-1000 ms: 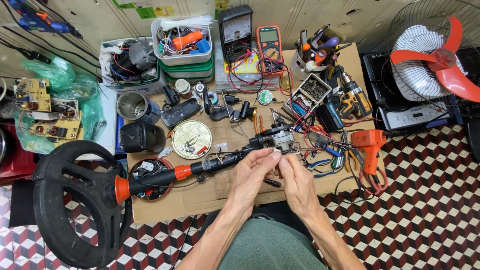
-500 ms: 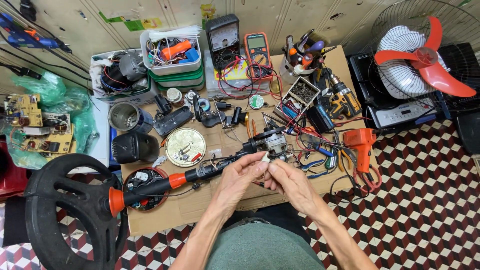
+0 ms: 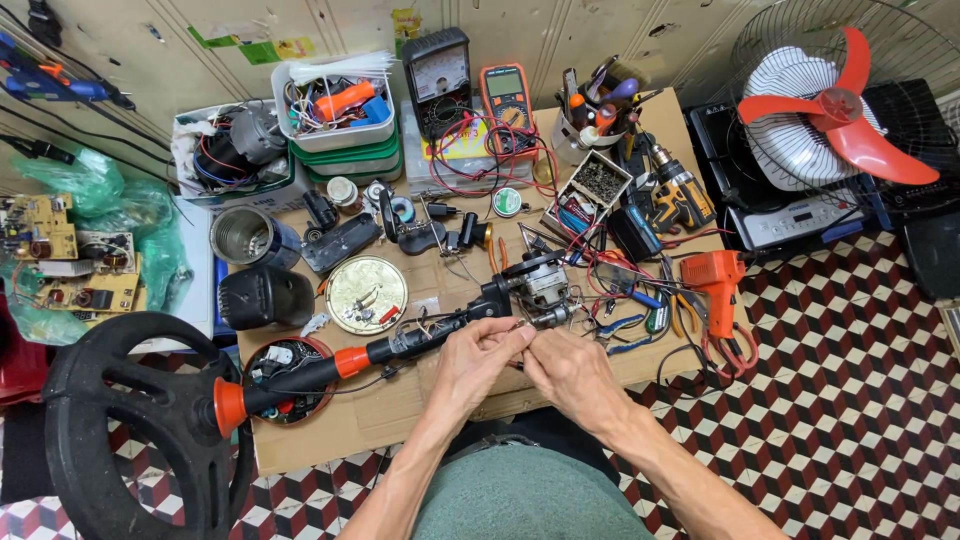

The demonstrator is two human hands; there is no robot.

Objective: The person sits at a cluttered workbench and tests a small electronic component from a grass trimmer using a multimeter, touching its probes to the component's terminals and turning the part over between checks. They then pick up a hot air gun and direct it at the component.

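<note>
Both hands have drawn together near the cardboard-covered table's (image 3: 330, 440) front edge, left hand (image 3: 478, 360) and right hand (image 3: 560, 375) pinching fine wires beside the small exposed grey motor (image 3: 540, 285) on the long black-and-orange shaft (image 3: 330, 368).

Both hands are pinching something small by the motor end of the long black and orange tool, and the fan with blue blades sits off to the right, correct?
Not quite: the fan's blades are red, not blue, as the head view shows. The rest holds: the left hand and right hand meet over something small beside the motor end of the long black and orange tool, with the fan off to the right.
</note>
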